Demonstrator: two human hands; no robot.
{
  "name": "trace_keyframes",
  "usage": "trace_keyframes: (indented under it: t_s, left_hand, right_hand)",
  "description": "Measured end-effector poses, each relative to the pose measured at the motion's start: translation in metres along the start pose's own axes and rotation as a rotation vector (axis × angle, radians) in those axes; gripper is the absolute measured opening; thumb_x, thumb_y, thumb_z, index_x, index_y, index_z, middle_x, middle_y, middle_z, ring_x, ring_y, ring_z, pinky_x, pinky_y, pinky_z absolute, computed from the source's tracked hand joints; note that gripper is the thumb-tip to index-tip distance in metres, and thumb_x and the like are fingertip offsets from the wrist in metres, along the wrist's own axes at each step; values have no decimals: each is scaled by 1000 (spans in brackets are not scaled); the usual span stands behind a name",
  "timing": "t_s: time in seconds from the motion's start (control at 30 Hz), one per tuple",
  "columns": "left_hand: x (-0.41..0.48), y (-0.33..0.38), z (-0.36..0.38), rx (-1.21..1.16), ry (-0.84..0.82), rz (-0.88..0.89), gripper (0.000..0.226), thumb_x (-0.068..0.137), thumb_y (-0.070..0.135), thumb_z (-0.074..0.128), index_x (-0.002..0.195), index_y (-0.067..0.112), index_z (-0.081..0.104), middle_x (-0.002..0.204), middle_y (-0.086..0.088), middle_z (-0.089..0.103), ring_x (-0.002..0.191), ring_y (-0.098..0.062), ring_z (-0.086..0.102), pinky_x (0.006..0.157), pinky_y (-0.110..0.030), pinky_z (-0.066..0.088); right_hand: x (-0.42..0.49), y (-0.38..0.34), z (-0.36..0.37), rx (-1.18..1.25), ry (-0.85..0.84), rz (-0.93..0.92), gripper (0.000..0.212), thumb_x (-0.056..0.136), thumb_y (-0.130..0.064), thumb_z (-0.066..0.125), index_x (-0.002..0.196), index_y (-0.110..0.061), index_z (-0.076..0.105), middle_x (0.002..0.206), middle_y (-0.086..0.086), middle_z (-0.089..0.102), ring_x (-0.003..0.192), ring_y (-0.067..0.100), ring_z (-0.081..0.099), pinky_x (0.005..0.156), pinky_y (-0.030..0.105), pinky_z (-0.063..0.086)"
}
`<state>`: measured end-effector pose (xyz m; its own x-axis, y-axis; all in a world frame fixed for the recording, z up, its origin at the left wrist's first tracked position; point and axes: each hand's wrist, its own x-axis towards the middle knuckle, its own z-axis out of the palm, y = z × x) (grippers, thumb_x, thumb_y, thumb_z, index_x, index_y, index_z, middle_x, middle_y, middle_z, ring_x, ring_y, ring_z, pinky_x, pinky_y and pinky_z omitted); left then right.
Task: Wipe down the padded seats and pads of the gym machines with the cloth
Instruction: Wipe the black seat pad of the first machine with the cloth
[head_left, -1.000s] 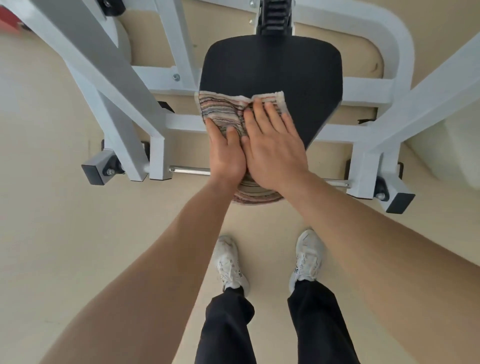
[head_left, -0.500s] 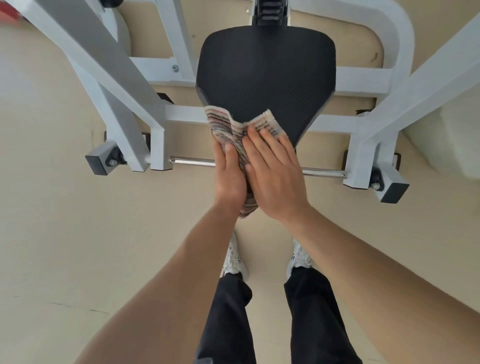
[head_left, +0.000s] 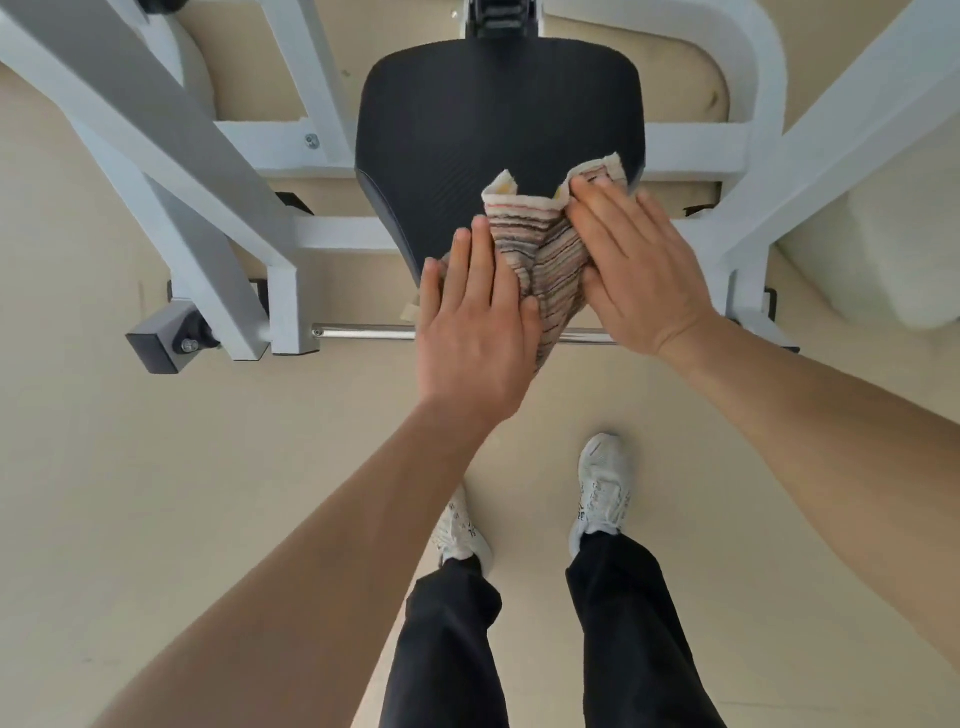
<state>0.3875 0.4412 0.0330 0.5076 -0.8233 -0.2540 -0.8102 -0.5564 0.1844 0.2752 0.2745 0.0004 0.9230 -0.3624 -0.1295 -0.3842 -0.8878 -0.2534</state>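
A black padded seat (head_left: 483, 119) of a white-framed gym machine fills the upper middle of the view. A striped cloth (head_left: 540, 244) lies bunched on the seat's near right part and hangs over its front edge. My left hand (head_left: 475, 327) presses flat on the cloth's left side at the seat's narrow front. On the cloth's right side my right hand (head_left: 636, 265) lies flat, its fingertips reaching the seat's right edge. A ridge of cloth stands up between the two hands.
White frame bars (head_left: 171, 156) slant past the seat on both sides. A chrome rod (head_left: 363, 331) runs under the seat's front, with black end caps (head_left: 156, 345) on the frame feet. My white shoes (head_left: 602, 488) stand on the beige floor (head_left: 156, 519) below.
Both hands have slid the cloth from the seat's left front over to its right side. The hands have spread apart and the cloth has bunched up between them.
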Motion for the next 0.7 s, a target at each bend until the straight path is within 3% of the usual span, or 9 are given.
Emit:
trace_keyframes:
  t_s: [0.17,0.23,0.33,0.43,0.5,0.57,0.63,0.7]
  left_hand:
    - [62,-7,-9,-10,-125,5,67,103,44,14,160,9,5,168,-12,2,155,-27,1,124,-44,0]
    - [77,-11,-11,-7,-146,-9,68,103,47,13,160,10,1,168,-12,-2,155,-28,-2,124,-44,-2]
    - [71,-9,-15,-18,-128,-32,66,104,46,10,160,11,3,168,-12,0,155,-27,-1,126,-45,2]
    - [30,-7,-18,-38,-97,1,59,106,39,13,160,16,11,168,-8,7,155,-26,5,126,-44,9]
    - [2,-8,-21,-76,-104,29,55,107,34,20,159,15,20,167,-7,14,155,-27,12,126,-42,13]
    - [-21,-7,-27,-134,-92,34,50,105,29,32,152,13,39,162,-9,32,148,-30,30,122,-43,27]
    - [-32,-3,-34,-208,-25,-6,38,100,20,46,134,10,60,144,-10,55,126,-34,52,105,-46,46]
    - [-37,6,-50,-336,-14,-142,24,95,14,52,112,7,68,123,-9,63,103,-34,59,87,-47,52]
  right_hand:
    - [14,-22,-14,286,36,227,62,95,-14,34,157,-11,32,165,8,29,155,24,20,126,37,15]
    - [22,-36,-13,381,38,364,62,96,-9,35,158,-13,30,167,6,24,156,22,14,127,36,11]
    - [25,-62,-12,429,60,485,55,103,-15,35,158,-13,28,168,5,21,157,22,9,127,42,19]
    - [4,-94,-15,476,55,465,50,106,-22,37,155,-9,36,165,8,30,156,23,13,125,40,24]
    - [-17,-110,-21,559,49,419,48,104,-14,39,151,-6,42,162,10,35,155,24,18,125,39,25]
    - [-32,-118,-28,647,32,427,49,97,-7,42,145,-6,50,155,11,45,150,27,31,120,36,33]
    - [-36,-121,-39,720,39,512,37,91,-2,50,125,-3,65,133,14,62,128,32,54,101,32,47]
    - [-33,-122,-58,812,39,621,20,87,-1,58,101,-5,70,107,11,70,99,30,64,78,29,47]
